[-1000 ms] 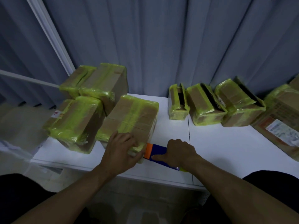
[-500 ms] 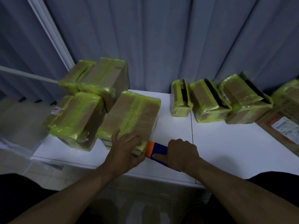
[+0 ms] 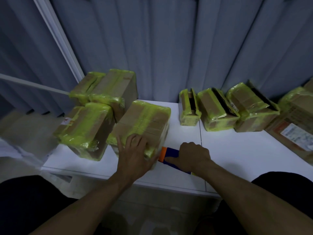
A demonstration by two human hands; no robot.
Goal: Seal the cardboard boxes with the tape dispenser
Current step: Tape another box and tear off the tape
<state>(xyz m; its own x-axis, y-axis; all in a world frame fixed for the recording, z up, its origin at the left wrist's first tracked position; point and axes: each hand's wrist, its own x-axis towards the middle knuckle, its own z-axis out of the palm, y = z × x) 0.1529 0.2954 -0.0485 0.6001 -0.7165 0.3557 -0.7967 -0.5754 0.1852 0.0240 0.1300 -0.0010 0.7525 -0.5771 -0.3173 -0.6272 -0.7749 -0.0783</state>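
Your left grip (image 3: 135, 153) presses with flat fingers on the near corner of the cardboard box (image 3: 144, 119). Your right grip (image 3: 194, 155) is curled around the tape dispenser (image 3: 168, 154), low on the white surface (image 3: 245, 150), just beside this box.

single head-worn wide-angle view, set above the near edge of the white desk (image 3: 237, 150), facing forward and down. close range: both forearms enter from the bottom corners, with the left hand (image 3: 135, 153) and right hand (image 3: 194, 155) just below frame centre. the desk's far edge meets a grey curtain (image 3: 169, 48) that fills the upper half. straight lines bow toward the frame borders.
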